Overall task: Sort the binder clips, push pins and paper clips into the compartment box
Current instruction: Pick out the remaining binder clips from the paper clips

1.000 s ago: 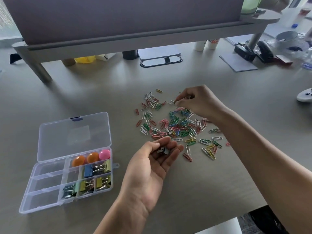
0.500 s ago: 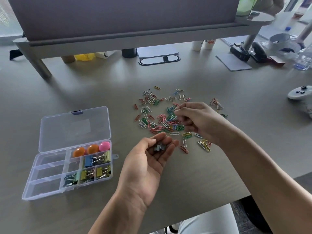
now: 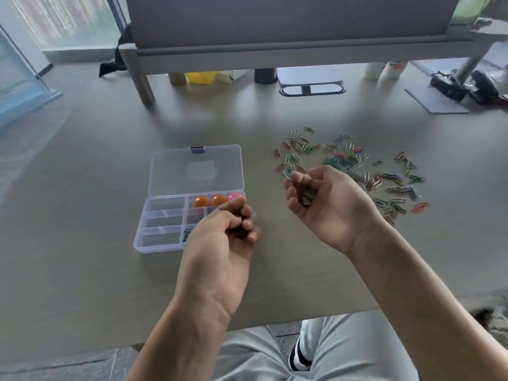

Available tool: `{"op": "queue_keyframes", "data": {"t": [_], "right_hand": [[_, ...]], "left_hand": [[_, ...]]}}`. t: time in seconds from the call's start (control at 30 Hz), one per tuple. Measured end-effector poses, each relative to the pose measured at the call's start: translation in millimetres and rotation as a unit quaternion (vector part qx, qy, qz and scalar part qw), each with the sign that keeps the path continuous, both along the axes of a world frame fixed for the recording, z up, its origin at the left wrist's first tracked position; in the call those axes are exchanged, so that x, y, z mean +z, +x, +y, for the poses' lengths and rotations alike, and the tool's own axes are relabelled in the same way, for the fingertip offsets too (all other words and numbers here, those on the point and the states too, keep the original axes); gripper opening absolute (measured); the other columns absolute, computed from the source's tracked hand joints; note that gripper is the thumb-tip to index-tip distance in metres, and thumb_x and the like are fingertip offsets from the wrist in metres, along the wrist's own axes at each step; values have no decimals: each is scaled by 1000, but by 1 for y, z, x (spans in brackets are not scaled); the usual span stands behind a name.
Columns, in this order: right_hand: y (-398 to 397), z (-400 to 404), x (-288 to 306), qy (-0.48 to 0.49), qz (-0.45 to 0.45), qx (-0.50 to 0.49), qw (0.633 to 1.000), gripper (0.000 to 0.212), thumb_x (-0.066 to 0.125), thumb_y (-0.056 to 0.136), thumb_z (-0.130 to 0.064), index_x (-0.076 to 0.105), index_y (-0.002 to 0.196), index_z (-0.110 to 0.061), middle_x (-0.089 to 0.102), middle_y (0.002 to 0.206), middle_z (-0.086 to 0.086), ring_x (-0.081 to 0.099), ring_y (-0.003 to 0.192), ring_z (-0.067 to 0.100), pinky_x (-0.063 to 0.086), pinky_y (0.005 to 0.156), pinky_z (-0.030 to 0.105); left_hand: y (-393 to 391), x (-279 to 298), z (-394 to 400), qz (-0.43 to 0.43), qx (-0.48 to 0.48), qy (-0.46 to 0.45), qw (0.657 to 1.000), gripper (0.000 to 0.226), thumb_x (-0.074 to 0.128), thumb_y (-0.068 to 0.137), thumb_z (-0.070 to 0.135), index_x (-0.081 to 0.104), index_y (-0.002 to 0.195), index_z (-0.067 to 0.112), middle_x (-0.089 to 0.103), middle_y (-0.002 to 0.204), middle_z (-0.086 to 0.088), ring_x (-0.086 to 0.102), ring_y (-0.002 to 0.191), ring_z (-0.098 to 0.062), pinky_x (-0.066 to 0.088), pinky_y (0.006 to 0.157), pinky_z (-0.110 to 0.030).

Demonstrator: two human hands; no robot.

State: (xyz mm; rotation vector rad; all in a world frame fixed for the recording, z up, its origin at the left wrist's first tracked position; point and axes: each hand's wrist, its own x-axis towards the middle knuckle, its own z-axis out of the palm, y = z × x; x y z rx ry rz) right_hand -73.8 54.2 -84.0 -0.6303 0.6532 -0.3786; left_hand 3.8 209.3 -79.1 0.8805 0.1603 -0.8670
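The clear compartment box (image 3: pixel 165 237) lies open on the desk, its lid (image 3: pixel 195 169) folded back. Orange and pink push pins (image 3: pixel 201 202) fill a back compartment, and a binder clip (image 3: pixel 187 234) peeks out beside my wrist. My left hand (image 3: pixel 222 243) hovers over the right side of the box with fingers curled round something small and dark, hiding the compartments below it. My right hand (image 3: pixel 327 204) is palm up to the right of the box, cupping small dark binder clips (image 3: pixel 306 198). Coloured paper clips (image 3: pixel 357 166) lie scattered behind it.
A raised grey shelf (image 3: pixel 288 48) on legs spans the back of the desk, with small bottles and a notepad (image 3: pixel 309 78) under it. A grey pad (image 3: pixel 434 101) and black items (image 3: pixel 450 85) sit at the far right. The desk's front edge runs just above my knees.
The view has swung left. My left hand closed and moved over the box. My right hand left the paper clip pile, turned palm up and now holds dark clips.
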Motion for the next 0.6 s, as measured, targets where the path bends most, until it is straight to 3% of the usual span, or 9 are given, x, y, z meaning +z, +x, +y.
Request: {"op": "queue_keyframes", "data": {"t": [0.17, 0.3, 0.37, 0.43, 0.5, 0.53, 0.6], "right_hand": [[22, 44, -10, -8, -22, -45, 999, 20, 49, 97, -2, 67, 102, 5, 69, 87, 15, 67, 80, 23, 62, 77, 28], [32, 66, -19, -23, -11, -78, 997, 23, 47, 99, -5, 69, 98, 4, 69, 88, 15, 68, 78, 22, 62, 76, 28], [34, 71, -22, -28, -4, -101, 994, 23, 48, 100, -5, 70, 97, 4, 70, 86, 14, 69, 76, 21, 61, 77, 27], [35, 72, -22, -31, -3, -123, 992, 23, 49, 100, -6, 70, 98, 3, 71, 84, 13, 69, 74, 20, 61, 75, 27], [35, 72, -22, -34, -5, -139, 990, 22, 49, 100, -5, 69, 97, 3, 70, 83, 13, 68, 72, 19, 60, 72, 27], [35, 72, -22, -34, -6, -144, 989, 22, 49, 100, -5, 68, 97, 3, 69, 83, 12, 68, 71, 19, 60, 72, 26], [33, 73, -23, -33, -8, -148, 988, 22, 48, 100, -5, 68, 97, 3, 69, 83, 12, 68, 71, 19, 60, 72, 26]], "left_hand": [[35, -6, 49, -89, 58, 11, 994, 26, 42, 96, -12, 67, 97, -4, 70, 91, -19, 69, 80, -25, 61, 73, -25], [64, -14, 64, -294, 73, 72, 950, 22, 50, 98, -10, 70, 97, -1, 74, 87, -15, 74, 86, -28, 60, 82, -28], [77, -19, 63, -447, 64, 146, 880, 23, 52, 99, -6, 72, 99, 5, 75, 87, -10, 75, 86, -24, 60, 85, -32], [86, -24, 59, -610, 56, 219, 759, 21, 53, 99, 0, 72, 103, 9, 75, 90, -3, 75, 87, -13, 59, 86, -32], [91, -29, 54, -718, 47, 251, 648, 20, 54, 99, 5, 71, 109, 10, 74, 98, 0, 71, 90, -8, 56, 85, -25], [92, -32, 51, -743, 38, 254, 618, 20, 55, 100, 5, 71, 111, 9, 74, 101, -1, 70, 92, -9, 54, 85, -22], [94, -37, 50, -764, 14, 255, 593, 20, 56, 100, 3, 70, 114, 9, 73, 107, -1, 68, 96, -13, 53, 86, -26]]}}
